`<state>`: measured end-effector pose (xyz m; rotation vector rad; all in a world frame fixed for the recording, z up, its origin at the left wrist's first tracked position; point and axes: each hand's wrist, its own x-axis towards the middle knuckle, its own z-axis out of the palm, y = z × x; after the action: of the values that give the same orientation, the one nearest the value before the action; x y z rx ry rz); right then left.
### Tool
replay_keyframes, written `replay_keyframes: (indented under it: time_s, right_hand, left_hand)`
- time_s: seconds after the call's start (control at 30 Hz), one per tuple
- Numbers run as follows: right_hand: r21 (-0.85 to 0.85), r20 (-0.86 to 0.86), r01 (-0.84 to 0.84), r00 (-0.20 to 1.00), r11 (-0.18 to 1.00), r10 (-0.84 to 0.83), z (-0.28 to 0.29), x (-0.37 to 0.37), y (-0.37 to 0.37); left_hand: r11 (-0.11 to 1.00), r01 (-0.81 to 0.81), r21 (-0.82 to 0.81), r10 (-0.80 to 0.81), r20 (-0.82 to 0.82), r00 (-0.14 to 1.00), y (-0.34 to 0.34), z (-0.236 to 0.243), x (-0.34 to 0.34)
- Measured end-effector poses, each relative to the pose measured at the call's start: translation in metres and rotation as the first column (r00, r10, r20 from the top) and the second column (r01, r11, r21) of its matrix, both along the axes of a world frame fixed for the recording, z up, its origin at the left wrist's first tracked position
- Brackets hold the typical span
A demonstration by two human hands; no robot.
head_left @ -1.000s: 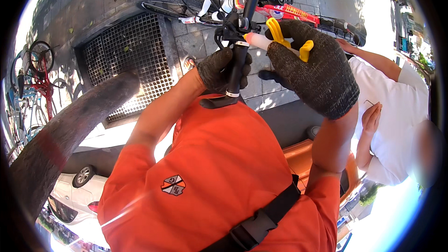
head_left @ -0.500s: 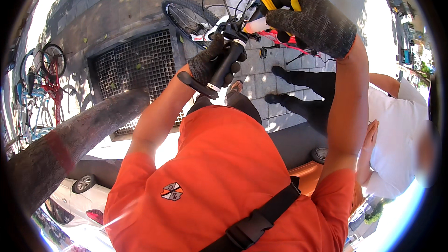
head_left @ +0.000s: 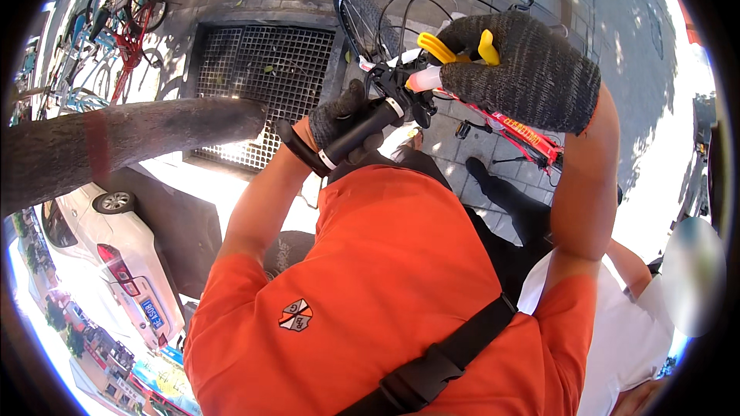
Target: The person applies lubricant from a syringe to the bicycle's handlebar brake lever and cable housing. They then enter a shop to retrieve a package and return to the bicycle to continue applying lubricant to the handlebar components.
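Note:
My left hand [head_left: 333, 119], in a dark knit glove, is wrapped round the black handlebar grip [head_left: 371, 128] of a bicycle, between two silver rings. A curved black bar end [head_left: 299, 148] sticks out beside that wrist. My right hand [head_left: 520, 69], gloved too, is closed round a tool with yellow handles [head_left: 438, 48]; its working end is hidden. From the same hand a translucent pinkish-white piece [head_left: 424, 79] points at the black clamps and levers [head_left: 395, 81] inboard of the grip. The red bicycle frame [head_left: 520, 135] extends behind my right hand.
A person in a white shirt [head_left: 628, 331] stands close on my right. At left, a leaning tree trunk [head_left: 146, 135] crosses above a metal floor grate [head_left: 258, 69]. Parked bicycles [head_left: 127, 46] and a white car [head_left: 127, 254] are farther left.
The view has turned, so the bicycle's front wheel and the grate sit farther right. My left hand stays round the grip; my right hand still holds the yellow-handled tool near the clamps.

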<state>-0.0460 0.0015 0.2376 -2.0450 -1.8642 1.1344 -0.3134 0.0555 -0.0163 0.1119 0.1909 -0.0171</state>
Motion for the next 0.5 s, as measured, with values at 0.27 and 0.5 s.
replay_keyframes:
  time_s: [0.27, 0.5]
  right_hand:
    - [-0.098, -0.028, -0.051, 0.998, 0.994, 0.049, 0.009, 0.009, 0.012]
    - [-0.134, -0.117, -0.187, 0.978, 0.973, 0.172, -0.004, 0.020, 0.025]
  left_hand:
    - [0.989, -0.040, 0.139, 0.059, -0.134, 0.989, -0.009, 0.022, 0.012]
    - [0.966, -0.186, 0.180, 0.245, -0.397, 0.885, -0.027, 0.016, 0.003]
